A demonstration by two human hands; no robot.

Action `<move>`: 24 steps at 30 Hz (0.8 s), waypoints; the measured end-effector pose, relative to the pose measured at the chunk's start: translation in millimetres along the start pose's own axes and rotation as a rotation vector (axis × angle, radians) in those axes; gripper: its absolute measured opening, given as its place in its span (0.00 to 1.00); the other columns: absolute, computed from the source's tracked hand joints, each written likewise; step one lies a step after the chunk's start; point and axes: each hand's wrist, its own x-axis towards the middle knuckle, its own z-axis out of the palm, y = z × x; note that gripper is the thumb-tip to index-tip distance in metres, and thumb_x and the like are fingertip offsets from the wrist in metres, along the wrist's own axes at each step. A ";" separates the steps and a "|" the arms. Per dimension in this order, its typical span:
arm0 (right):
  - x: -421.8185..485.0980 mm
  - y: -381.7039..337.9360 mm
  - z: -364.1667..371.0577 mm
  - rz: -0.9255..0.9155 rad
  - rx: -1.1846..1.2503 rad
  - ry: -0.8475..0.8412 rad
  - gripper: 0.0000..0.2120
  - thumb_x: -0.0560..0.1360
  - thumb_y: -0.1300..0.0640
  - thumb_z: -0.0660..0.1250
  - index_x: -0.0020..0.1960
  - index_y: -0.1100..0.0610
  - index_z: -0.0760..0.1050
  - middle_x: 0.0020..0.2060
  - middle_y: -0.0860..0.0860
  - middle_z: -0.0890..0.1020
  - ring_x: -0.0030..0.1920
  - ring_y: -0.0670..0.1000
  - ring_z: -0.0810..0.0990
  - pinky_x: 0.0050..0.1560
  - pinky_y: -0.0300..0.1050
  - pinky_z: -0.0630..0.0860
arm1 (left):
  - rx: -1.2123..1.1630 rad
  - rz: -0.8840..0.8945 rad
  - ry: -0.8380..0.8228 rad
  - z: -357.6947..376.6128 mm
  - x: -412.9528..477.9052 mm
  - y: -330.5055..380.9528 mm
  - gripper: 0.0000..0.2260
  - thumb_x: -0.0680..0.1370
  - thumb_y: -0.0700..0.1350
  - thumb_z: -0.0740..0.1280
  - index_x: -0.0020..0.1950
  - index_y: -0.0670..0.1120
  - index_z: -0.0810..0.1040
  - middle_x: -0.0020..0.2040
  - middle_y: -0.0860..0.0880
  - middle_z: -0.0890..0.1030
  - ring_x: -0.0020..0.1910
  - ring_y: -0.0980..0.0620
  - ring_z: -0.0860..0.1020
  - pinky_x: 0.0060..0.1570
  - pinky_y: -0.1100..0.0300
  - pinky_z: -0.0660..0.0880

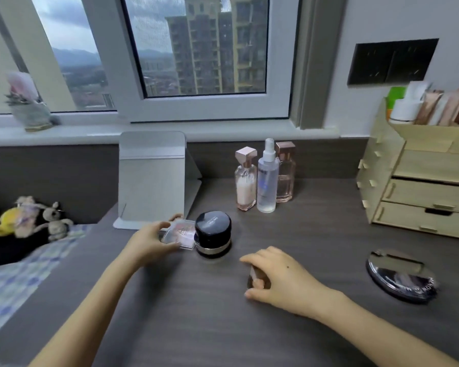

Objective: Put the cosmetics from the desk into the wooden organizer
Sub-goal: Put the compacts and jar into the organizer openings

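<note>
My right hand (281,279) grips a small brown cosmetic (253,278); the wooden organizer (419,197) stands toward the counter's far-right corner, while my left hand (150,241) clamps the clear compact (179,234).

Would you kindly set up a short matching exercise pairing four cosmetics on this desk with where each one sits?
Things:
1. clear square compact
2. black jar
3. spray bottle
4. black oval compact

Places:
A. between two perfume bottles at the back
B. near the desk's right edge, in front of the wooden organizer
C. held in the left hand
D. mid-desk, just right of the clear compact

Pairs: 1-C, 2-D, 3-A, 4-B
</note>
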 end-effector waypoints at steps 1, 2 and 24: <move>-1.9 1.1 -0.7 0.011 0.021 0.009 0.31 0.70 0.43 0.68 0.70 0.48 0.64 0.60 0.45 0.74 0.62 0.48 0.68 0.64 0.39 0.65 | -0.058 -0.014 -0.011 1.0 2.7 1.5 0.26 0.70 0.49 0.73 0.66 0.43 0.72 0.64 0.43 0.77 0.61 0.45 0.76 0.61 0.54 0.71; -4.4 2.6 -1.3 0.021 0.013 0.017 0.34 0.69 0.41 0.69 0.71 0.48 0.63 0.61 0.44 0.73 0.63 0.48 0.67 0.64 0.39 0.64 | -0.096 -0.040 -0.005 2.4 6.4 3.1 0.27 0.70 0.51 0.72 0.66 0.42 0.72 0.63 0.43 0.77 0.61 0.45 0.75 0.61 0.54 0.71; -45.1 27.0 -40.9 0.237 0.514 0.362 0.20 0.66 0.46 0.73 0.57 0.45 0.76 0.48 0.42 0.77 0.49 0.42 0.78 0.52 0.34 0.75 | -0.637 0.005 0.074 -43.5 -34.1 61.8 0.06 0.72 0.36 0.70 0.38 0.37 0.75 0.33 0.42 0.78 0.28 0.52 0.77 0.29 0.65 0.76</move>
